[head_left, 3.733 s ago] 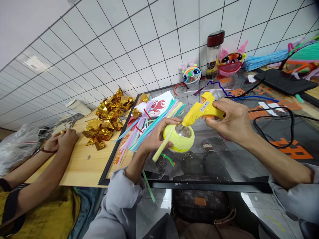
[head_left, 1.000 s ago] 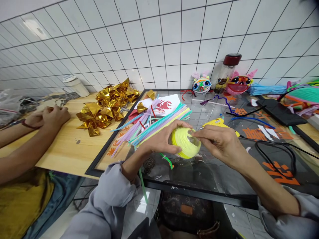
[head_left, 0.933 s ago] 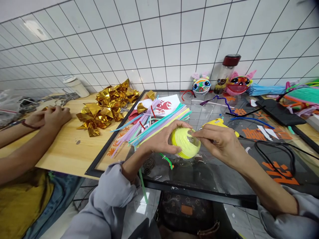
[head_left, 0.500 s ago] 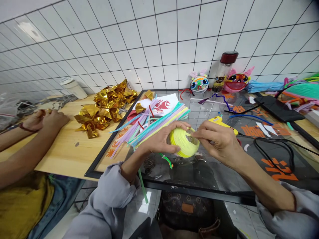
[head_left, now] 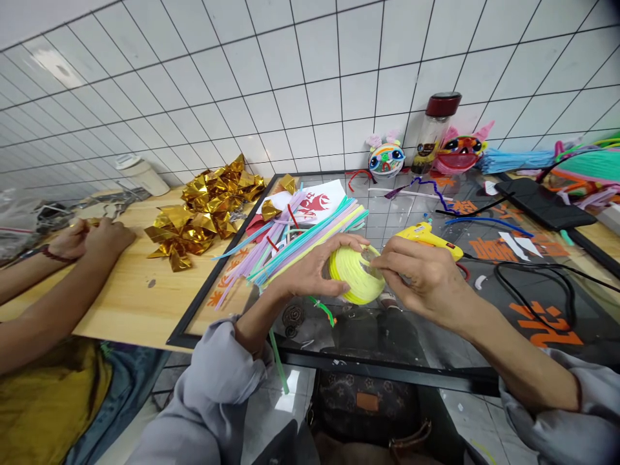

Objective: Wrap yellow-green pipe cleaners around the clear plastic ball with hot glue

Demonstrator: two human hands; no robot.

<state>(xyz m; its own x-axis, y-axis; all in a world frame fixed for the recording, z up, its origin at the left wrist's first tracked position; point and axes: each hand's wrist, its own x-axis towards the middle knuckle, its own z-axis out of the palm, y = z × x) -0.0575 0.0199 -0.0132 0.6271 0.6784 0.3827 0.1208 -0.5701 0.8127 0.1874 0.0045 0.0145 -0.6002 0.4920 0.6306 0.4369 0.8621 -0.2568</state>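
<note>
A round yellow piece, wound with yellow strands and with a clear patch near its upper right, is held above the dark glass panel. My left hand grips it from the left, thumb below and fingers over the top. At its right edge, my right hand has thumb and fingers pinched together near the clear patch; what lies between the fingertips is too small to make out. Just behind my right hand lies a yellow glue gun. A bundle of pastel pipe cleaners lies beyond my left hand.
Gold foil shapes are piled at the left, near another person's hands. Against the tiled wall stand two decorated round faces and a bottle. A phone and a looped black cable lie at the right.
My right hand has shifted slightly left and down along the yellow piece, uncovering more of the glue gun. My left hand keeps its grip.
</note>
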